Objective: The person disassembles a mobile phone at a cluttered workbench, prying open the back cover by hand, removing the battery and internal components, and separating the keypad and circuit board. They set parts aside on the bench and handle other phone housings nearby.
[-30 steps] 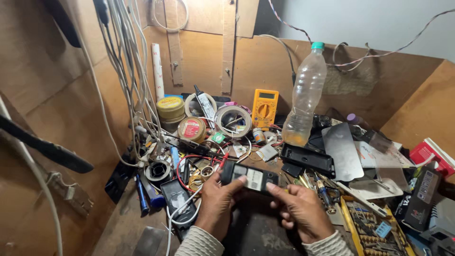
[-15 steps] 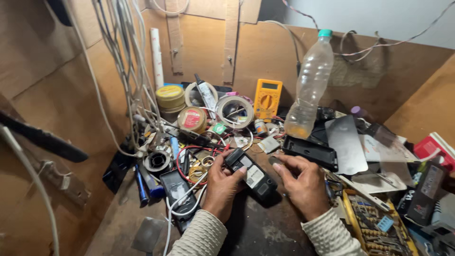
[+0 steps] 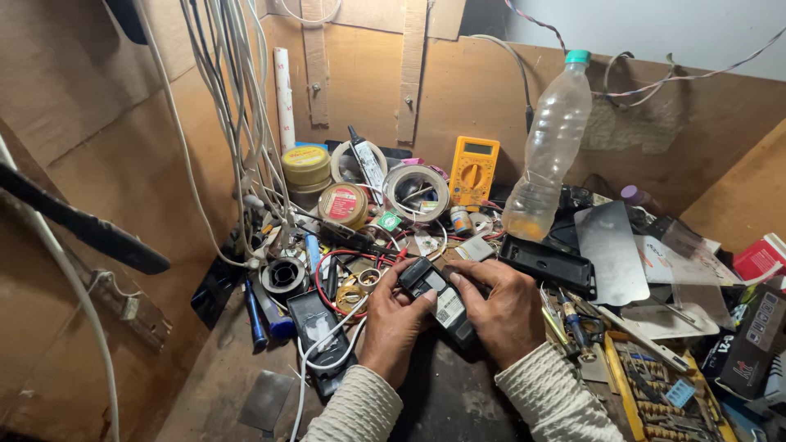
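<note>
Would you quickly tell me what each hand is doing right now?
Left hand: closed on the near-left side of the small black device.
Right hand: closed on the same device from the right, fingers over its top.

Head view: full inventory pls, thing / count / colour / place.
small device: 1, black with a white label, held in both hands at bench centre
multimeter: 1, yellow, upright against the back wall
plastic bottle: 1, clear with a green cap, a little yellowish liquid at the bottom, right of the multimeter
tape roll: 1, whitish, left of the multimeter
round tins: 2, yellow lid and brownish lid, back left
cables: a bundle, white and grey, hanging at left
black tray: 1, right of the hands
metal sheet: 1, grey, right of the tray
bit case: 1, yellow, lower right
left hand: grips the device's left side
right hand: grips its right side
</note>
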The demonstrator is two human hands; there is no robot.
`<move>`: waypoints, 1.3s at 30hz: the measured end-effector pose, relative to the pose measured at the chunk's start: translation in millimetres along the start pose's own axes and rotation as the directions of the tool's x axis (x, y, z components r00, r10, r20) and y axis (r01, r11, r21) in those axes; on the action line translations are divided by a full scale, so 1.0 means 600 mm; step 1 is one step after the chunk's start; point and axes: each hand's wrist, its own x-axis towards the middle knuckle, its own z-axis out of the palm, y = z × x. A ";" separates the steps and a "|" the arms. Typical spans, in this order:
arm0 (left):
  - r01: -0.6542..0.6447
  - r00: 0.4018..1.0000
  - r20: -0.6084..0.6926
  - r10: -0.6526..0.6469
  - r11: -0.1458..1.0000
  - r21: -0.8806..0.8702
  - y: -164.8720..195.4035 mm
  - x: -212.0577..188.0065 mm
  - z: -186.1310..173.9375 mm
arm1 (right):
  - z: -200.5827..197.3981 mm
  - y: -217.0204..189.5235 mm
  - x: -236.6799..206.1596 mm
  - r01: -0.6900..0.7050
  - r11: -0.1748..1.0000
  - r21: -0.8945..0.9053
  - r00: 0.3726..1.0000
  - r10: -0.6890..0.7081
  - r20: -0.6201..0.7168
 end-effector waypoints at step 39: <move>0.101 0.992 -0.066 -0.104 0.994 -0.040 0.011 0.001 0.007 | -0.034 0.110 0.009 -0.449 0.828 0.336 0.880 0.344 0.328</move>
